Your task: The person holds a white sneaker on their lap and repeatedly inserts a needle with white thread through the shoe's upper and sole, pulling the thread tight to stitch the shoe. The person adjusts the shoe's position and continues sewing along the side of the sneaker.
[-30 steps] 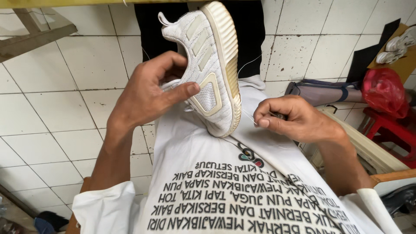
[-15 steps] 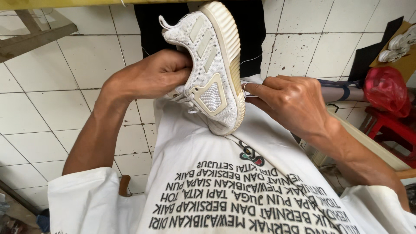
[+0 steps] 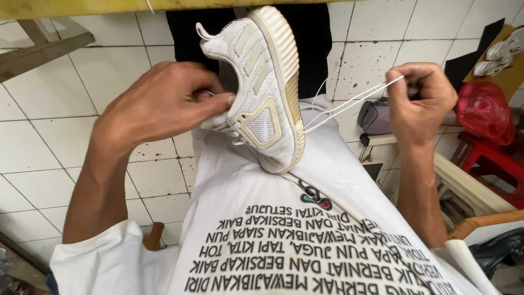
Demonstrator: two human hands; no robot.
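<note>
- The left hand [image 3: 164, 104] is closed on the upper side of a white knit sports shoe with beige stripes and a thick cream ribbed sole [image 3: 262, 87], thumb and fingertips pinched in at the lacing area, where the loops are bunched under the fingers.
- The right hand [image 3: 420, 98] is shut into a fist around a thin white thread [image 3: 355, 104], which runs taut in a doubled line from the fist down to the edge of the shoe's sole near its middle.
- The two hands are well apart, one at each side of the shoe, joined only by the shoe and the stretched thread.
- The shoe stands nearly on end, heel and pull tab uppermost, sole turned toward the right hand, toe resting on the person's white T-shirt with black lettering [image 3: 284, 240], over the lap.
- A slack loop of the same thread hangs just beside the sole, above the taut part.
- Below the toe, a small dark, green and red emblem [image 3: 314, 196] is printed on the shirt.
- Behind the shoe, the person's legs in black trousers [image 3: 311, 38] rise toward the top of the view.
- Under everything lies a floor of white square tiles with dark, grimy joints [image 3: 54, 125].
- To the right of the right hand lie a grey pouch [image 3: 374, 117], a red plastic bag [image 3: 483, 112] and a red plastic stool [image 3: 491, 164]; at the far upper right, another white shoe [image 3: 499, 57] rests on a brown surface.
- At the upper left, a grey wooden beam [image 3: 43, 52] crosses the tiles.
</note>
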